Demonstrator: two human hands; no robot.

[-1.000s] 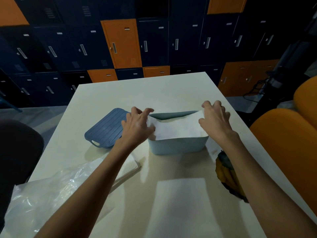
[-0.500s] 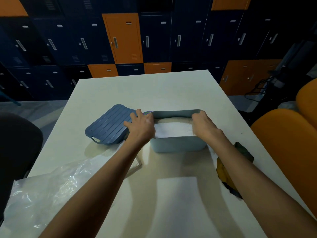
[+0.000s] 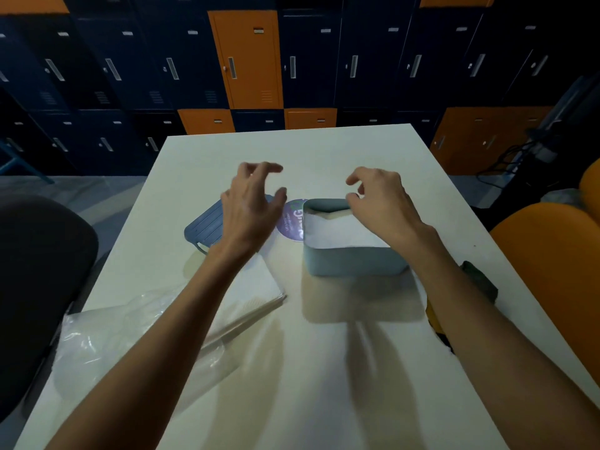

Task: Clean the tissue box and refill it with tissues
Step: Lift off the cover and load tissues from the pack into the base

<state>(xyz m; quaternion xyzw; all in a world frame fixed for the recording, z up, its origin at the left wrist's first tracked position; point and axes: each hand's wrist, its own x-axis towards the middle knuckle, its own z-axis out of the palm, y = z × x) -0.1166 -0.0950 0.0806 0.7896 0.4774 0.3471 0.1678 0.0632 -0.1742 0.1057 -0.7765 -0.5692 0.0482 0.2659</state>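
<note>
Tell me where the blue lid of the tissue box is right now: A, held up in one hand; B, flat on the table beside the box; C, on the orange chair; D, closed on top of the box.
B: the blue lid lies flat on the table beside the tissue box, whose open top shows white tissues.
</note>
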